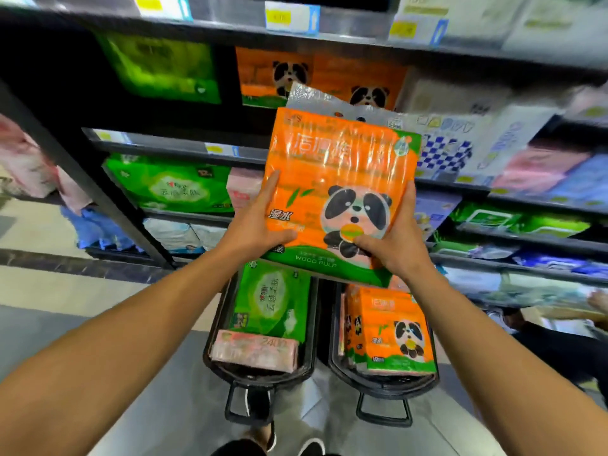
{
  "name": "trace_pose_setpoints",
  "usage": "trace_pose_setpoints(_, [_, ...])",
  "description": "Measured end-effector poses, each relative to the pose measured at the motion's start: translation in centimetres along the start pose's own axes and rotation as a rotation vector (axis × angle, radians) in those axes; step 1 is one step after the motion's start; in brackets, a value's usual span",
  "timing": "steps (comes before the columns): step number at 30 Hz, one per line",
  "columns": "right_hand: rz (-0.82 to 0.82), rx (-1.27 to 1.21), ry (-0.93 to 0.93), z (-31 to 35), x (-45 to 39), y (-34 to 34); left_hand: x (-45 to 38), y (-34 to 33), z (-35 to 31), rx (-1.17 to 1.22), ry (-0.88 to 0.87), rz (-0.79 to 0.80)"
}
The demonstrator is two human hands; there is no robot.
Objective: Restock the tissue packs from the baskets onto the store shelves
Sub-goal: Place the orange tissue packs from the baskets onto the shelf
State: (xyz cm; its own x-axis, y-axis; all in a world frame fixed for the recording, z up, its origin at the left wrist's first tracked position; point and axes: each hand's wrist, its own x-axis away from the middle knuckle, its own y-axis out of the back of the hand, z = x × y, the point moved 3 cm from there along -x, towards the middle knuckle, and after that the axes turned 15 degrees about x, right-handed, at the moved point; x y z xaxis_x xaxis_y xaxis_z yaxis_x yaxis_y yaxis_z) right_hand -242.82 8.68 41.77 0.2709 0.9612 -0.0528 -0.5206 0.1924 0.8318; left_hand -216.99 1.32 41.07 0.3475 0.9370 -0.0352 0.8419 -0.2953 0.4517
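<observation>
A large orange tissue pack with a panda picture (339, 179) is held up in front of the shelves. My left hand (260, 222) grips its lower left edge and my right hand (393, 240) grips its lower right edge, thumbs on the front. Matching orange panda packs (286, 77) stand on the upper shelf behind it. Below, two black baskets sit on the floor: the left basket (214, 357) holds a green pack (274, 304) and a pink pack (253, 352), the right basket (381, 386) holds more orange panda packs (391, 330).
Dark shelves (171, 148) carry green, pink, blue and white tissue packs on several levels. A shelf upright (82, 179) runs down on the left, with tiled floor beside it. Another person's hand (598, 301) shows at the far right. My shoes (309, 447) are at the bottom.
</observation>
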Motion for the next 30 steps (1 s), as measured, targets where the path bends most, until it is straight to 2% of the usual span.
trace_pose_setpoints(7, [-0.007, 0.010, -0.030, 2.1, -6.6, -1.1, -6.3, 2.7, 0.8, 0.063, 0.029, -0.011])
trace_pose_setpoints(18, [-0.104, 0.003, -0.020, 1.6, -19.7, -1.7, -20.4, 3.0, 3.0, 0.210, -0.072, -0.004])
trace_pose_setpoints(30, [-0.269, -0.056, 0.030, 2.3, -29.7, -5.0, -29.6, 3.9, 5.0, 0.102, -0.097, -0.216])
